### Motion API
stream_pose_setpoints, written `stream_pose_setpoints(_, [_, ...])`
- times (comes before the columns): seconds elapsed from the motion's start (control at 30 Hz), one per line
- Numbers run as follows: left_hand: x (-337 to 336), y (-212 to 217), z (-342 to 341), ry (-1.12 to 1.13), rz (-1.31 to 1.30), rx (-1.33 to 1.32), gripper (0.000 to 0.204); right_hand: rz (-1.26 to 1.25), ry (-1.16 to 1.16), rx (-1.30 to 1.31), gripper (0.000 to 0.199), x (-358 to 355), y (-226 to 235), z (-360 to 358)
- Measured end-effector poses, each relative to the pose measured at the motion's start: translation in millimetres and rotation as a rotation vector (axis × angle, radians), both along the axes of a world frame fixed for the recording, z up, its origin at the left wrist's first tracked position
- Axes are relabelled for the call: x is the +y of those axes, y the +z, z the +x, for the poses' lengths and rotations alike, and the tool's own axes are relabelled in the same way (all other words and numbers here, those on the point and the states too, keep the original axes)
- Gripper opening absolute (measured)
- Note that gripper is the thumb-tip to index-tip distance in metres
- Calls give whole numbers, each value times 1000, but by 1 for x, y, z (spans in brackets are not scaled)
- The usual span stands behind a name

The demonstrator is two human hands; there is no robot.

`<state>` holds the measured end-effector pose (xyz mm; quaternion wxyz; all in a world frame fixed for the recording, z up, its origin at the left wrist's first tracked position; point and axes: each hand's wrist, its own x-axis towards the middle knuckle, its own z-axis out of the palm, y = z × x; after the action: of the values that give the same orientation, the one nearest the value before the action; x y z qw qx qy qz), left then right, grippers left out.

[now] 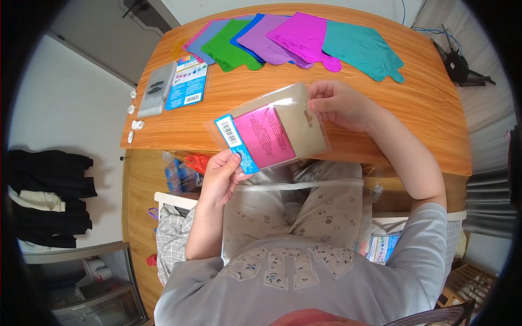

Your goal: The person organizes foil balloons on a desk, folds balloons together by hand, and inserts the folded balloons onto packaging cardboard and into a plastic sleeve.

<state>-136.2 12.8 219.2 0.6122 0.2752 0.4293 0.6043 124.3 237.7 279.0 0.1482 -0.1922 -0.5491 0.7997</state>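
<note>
Over the table's near edge I hold up a clear plastic packet (311,142), tilted, with a hang hole near its right end. Inside it lie a flat pink folded piece (265,136) with fine print and a blue card strip (236,142) with a barcode. My left hand (222,169) pinches the packet's lower left corner, thumb on the blue strip. At the upper right corner, my right hand (338,104) grips the clear plastic between thumb and bent fingers.
Shiny foil sheets with short tabs, like flat uninflated balloons, fan across the table's (413,125) far side, including a teal one (361,48) and a green one (231,46). At left lie a blue printed card (187,87) and a clear pouch (155,92) with dark pieces. A black router (458,66) stands right.
</note>
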Motion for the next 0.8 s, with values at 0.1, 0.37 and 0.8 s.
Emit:
stream_pose_setpoints(0.1, [-2,1,2,31,-6,-33,21,-145,50,108,25,-8,5,-5])
stream_pose_setpoints(0.37, [-13,-14,38,121,89,-27,28,391,-221,-62,37,10,-14,-14])
stream_pose_setpoints(0.8, [-176,101,-22,-287,1025,251,58,1525,8,-346,30,-53,-27,-70])
